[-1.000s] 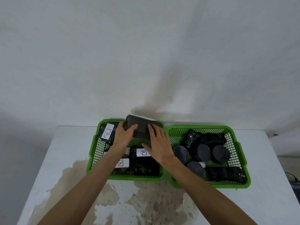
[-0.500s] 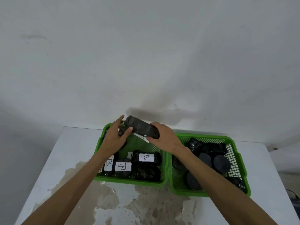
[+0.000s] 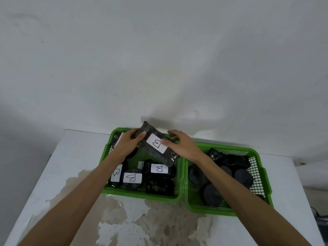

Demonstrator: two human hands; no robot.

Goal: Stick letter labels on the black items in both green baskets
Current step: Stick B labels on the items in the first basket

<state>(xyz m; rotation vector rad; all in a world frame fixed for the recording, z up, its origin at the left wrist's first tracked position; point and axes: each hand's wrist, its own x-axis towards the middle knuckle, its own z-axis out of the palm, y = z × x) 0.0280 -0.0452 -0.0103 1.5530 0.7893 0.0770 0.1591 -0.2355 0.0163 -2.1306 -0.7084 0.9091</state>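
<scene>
Two green baskets stand side by side on a white table. Over the left basket (image 3: 142,195) I hold a black wrapped packet (image 3: 160,153), tilted, with a white label (image 3: 157,143) marked B facing up. My left hand (image 3: 130,143) grips its far left end. My right hand (image 3: 181,144) holds its right side with the thumb on the label's edge. Below it lie several black items, three showing B labels (image 3: 159,169). The right basket (image 3: 262,176) holds several black round and wrapped items (image 3: 243,177) with no labels visible.
The white table (image 3: 62,174) has a worn, stained patch (image 3: 142,222) in front of the baskets. A white wall rises just behind the baskets. The table's right edge drops off near a dark cable (image 3: 317,213).
The packet has been turned over and lowered toward me, so its B label now faces up. My right thumb now rests on the label; both hands still hold it.
</scene>
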